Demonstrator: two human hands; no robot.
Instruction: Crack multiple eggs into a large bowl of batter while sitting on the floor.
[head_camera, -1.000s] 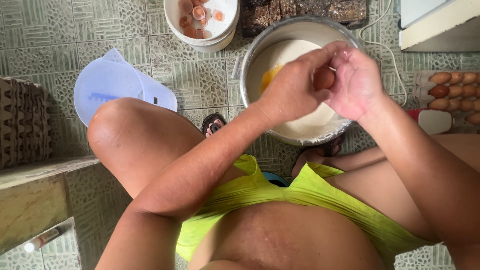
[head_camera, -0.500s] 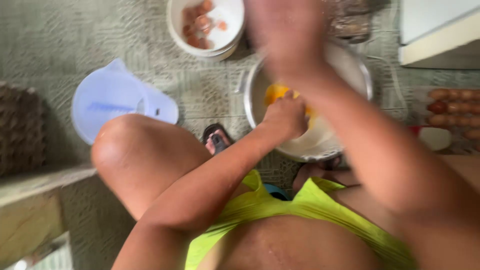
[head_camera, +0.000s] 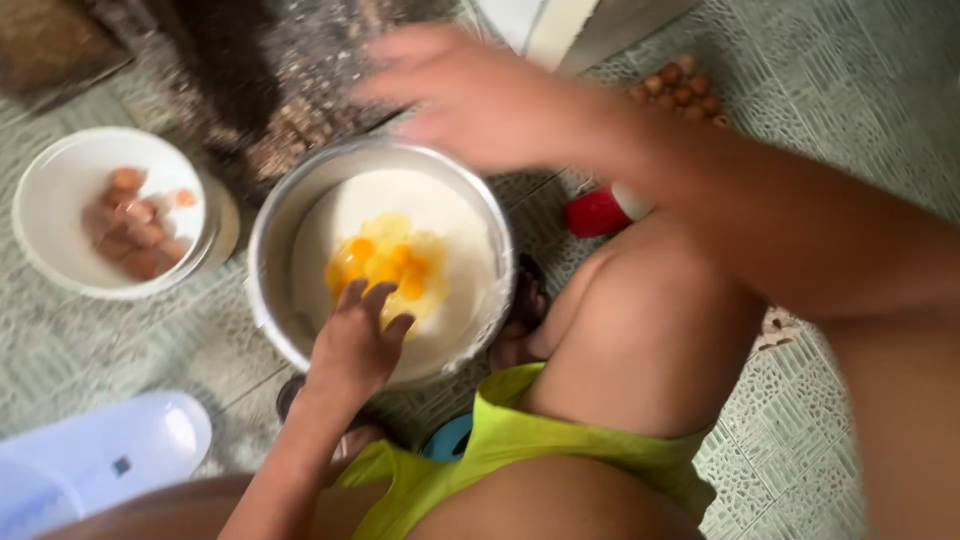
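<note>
The left hand (head_camera: 355, 345) rests over the near rim of the metal bowl (head_camera: 275, 215), its fingers (head_camera: 378, 300) slightly apart and empty, tips just above the yolks (head_camera: 385, 265) that lie on the white flour in the middle of the bowl; it seems placed there to steady the bowl. The right hand (head_camera: 480, 100) hangs blurred above the far rim, fingers loosely spread, holding nothing that I can see. The bowl sits on the tiled floor (head_camera: 870, 130) between the person's knees, with the white bowl of shells (head_camera: 60, 170) to its left and the brown eggs (head_camera: 685, 85) beyond it. A second ago both hands met over the bowl around an egg; now they are apart, no egg is in them, and the view has swung.
</note>
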